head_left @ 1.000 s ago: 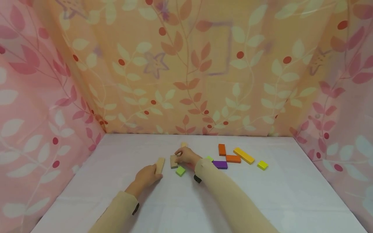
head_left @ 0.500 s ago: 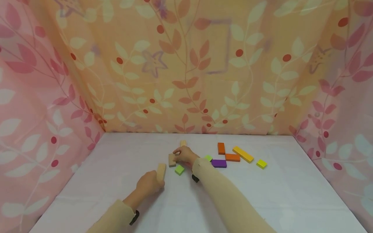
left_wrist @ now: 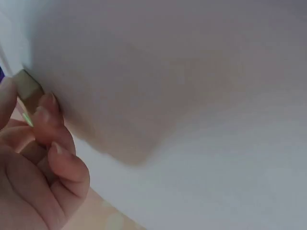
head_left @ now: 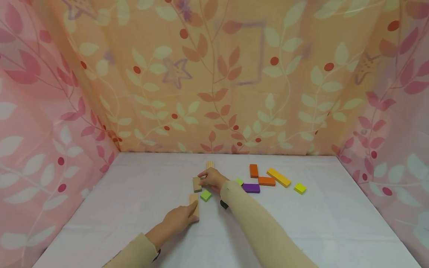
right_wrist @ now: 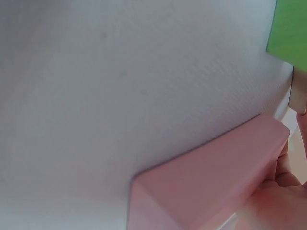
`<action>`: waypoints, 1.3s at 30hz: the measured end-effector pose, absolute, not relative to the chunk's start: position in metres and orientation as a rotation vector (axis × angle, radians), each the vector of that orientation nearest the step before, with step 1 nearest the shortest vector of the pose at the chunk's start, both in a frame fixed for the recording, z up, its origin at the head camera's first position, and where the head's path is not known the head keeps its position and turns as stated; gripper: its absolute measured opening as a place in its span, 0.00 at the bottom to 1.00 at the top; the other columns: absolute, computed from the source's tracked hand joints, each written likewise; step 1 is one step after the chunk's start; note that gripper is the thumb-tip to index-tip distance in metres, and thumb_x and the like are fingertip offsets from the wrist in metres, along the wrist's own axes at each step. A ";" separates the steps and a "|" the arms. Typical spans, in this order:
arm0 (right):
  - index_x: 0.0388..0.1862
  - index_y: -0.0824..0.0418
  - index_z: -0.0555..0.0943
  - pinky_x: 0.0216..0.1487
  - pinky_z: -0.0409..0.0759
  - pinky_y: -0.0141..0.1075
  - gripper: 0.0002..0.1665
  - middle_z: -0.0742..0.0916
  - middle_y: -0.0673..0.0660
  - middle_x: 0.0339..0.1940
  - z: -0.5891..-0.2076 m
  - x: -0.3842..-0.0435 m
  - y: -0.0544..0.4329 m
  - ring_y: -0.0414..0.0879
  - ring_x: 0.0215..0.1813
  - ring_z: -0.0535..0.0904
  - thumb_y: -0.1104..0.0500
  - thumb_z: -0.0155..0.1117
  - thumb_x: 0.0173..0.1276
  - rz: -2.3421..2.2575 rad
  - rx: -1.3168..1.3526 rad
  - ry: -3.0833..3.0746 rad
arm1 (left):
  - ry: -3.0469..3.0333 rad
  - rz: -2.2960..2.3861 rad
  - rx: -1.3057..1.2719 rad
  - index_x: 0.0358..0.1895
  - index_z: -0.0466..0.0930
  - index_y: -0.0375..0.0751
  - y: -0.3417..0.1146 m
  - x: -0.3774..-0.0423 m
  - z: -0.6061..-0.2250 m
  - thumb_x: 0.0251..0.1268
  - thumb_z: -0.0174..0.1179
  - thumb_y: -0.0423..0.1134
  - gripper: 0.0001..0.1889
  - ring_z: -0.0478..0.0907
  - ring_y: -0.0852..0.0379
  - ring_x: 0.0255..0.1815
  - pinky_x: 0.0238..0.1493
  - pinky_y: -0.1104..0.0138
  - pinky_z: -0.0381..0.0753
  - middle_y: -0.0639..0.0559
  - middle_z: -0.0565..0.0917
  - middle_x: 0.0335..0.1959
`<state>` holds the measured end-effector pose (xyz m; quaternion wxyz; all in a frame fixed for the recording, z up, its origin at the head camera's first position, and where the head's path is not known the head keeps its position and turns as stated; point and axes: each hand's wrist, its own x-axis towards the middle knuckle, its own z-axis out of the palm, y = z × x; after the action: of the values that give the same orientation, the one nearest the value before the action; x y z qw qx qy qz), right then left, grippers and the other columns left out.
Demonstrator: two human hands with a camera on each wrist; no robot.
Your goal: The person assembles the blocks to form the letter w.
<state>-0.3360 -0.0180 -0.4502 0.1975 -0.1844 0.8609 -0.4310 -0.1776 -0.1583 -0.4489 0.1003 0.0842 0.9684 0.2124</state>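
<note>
In the head view my left hand (head_left: 179, 217) pinches a long, pale wooden block (head_left: 194, 203) between thumb and fingers, low over the white table. One end of that wooden block (left_wrist: 29, 88) shows between the fingertips in the left wrist view. Farther back, my right hand (head_left: 214, 177) curls its fingers at the side of a shorter, greyer wooden block (head_left: 197, 184). A light green block (head_left: 206, 195) lies just in front of it. Under the right palm, a pink block (right_wrist: 206, 177) appears in the right wrist view, mostly hidden from the head camera.
Beyond the right hand lies a striped block (head_left: 210, 164). To the right are a second green block (head_left: 239, 181), a purple block (head_left: 251, 188), two orange blocks (head_left: 266, 181), a long yellow-orange block (head_left: 279, 177) and a small yellow block (head_left: 300, 188). Patterned curtains (head_left: 214, 93) enclose the table.
My left hand has brought the pale wooden block rightward and nearer to me, turning it more upright in the view. The right hand stays at the greyer block.
</note>
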 end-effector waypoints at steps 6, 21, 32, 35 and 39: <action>0.55 0.64 0.83 0.57 0.74 0.38 0.21 0.83 0.61 0.57 -0.449 -0.335 -0.018 0.46 0.55 0.75 0.65 0.70 0.62 -1.223 -0.502 2.397 | 2.921 0.530 0.273 0.67 0.71 0.37 -0.154 -0.181 -0.452 0.64 0.61 0.52 0.32 0.81 0.39 0.49 0.41 0.49 0.78 0.36 0.83 0.50; 0.56 0.65 0.82 0.66 0.66 0.44 0.22 0.80 0.61 0.62 -0.445 -0.331 -0.019 0.50 0.66 0.68 0.69 0.69 0.62 -1.322 -0.395 2.246 | 3.019 0.396 0.193 0.63 0.76 0.38 -0.131 -0.192 -0.454 0.60 0.63 0.56 0.33 0.81 0.50 0.30 0.28 0.56 0.77 0.40 0.86 0.36; 0.57 0.65 0.81 0.68 0.63 0.45 0.23 0.79 0.62 0.63 -0.446 -0.331 -0.018 0.52 0.70 0.65 0.71 0.67 0.62 -1.315 -0.412 2.232 | 3.004 0.384 0.174 0.63 0.76 0.39 -0.127 -0.193 -0.450 0.60 0.64 0.55 0.32 0.82 0.48 0.33 0.29 0.55 0.77 0.40 0.85 0.37; 0.58 0.65 0.81 0.68 0.62 0.45 0.23 0.79 0.63 0.63 -0.445 -0.329 -0.018 0.53 0.70 0.65 0.71 0.67 0.62 -1.315 -0.406 2.242 | 2.999 0.378 0.171 0.63 0.76 0.39 -0.125 -0.193 -0.447 0.60 0.64 0.55 0.31 0.82 0.47 0.34 0.30 0.54 0.78 0.40 0.85 0.37; 0.58 0.66 0.81 0.67 0.65 0.44 0.24 0.79 0.63 0.62 -0.446 -0.327 -0.021 0.52 0.68 0.68 0.71 0.68 0.61 -1.356 -0.396 2.226 | 2.997 0.361 0.152 0.63 0.76 0.39 -0.126 -0.192 -0.447 0.60 0.64 0.55 0.32 0.82 0.47 0.33 0.30 0.55 0.77 0.41 0.85 0.37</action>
<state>-0.3267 -0.0213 -0.4460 0.2500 -0.1455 0.8175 -0.4980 -0.1919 -0.1262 -0.4470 0.0593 0.0503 0.9898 0.1192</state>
